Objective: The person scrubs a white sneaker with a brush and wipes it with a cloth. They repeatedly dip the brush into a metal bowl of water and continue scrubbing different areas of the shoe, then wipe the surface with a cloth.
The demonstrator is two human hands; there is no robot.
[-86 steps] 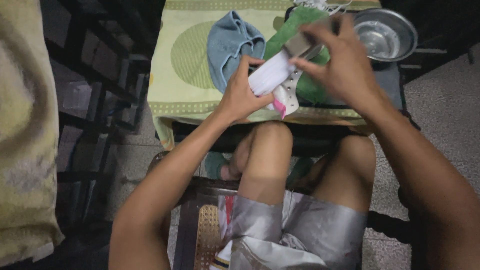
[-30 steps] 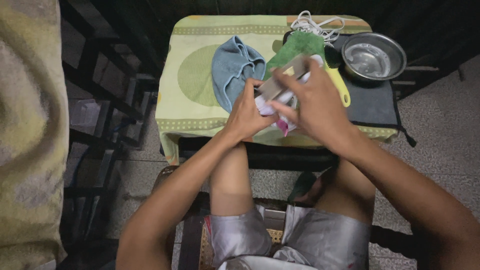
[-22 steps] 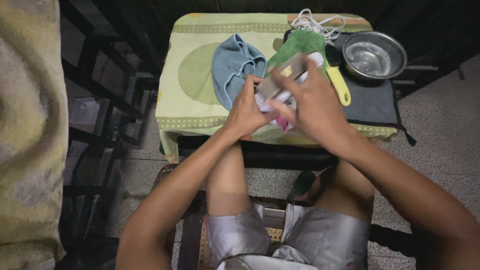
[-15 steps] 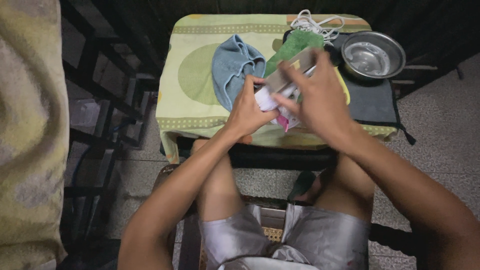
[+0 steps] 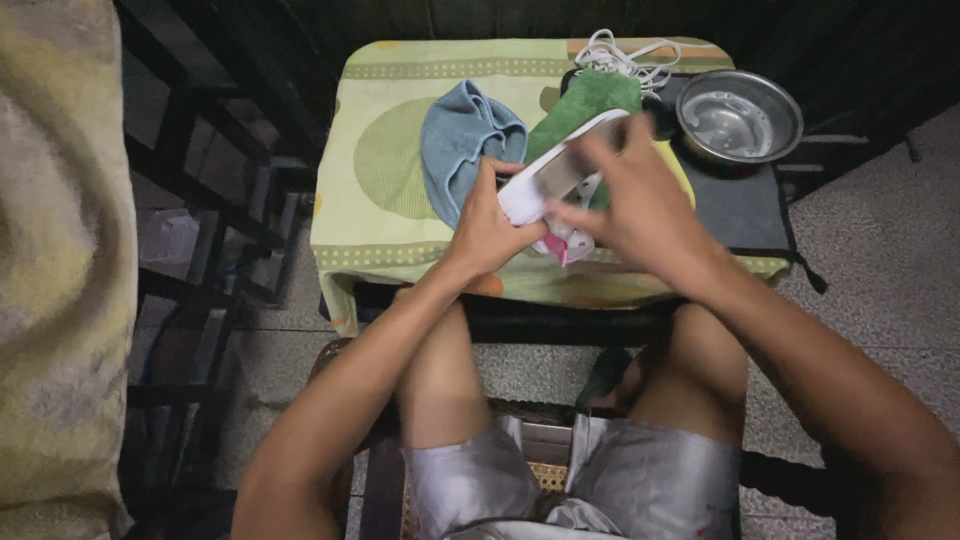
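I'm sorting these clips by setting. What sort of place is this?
Probably a home, at a small work spot: a low table under a green patterned cloth, a metal bowl, folded cloths, a speckled floor and a seated person's bare knees.

Blue cloth, green cloth, steel bowl, white cable, patterned tablecloth

The person's forearms are bare to the left hand and right hand, with no sleeves, rings or watch showing, and shiny silver-grey shorts leave the knees uncovered.
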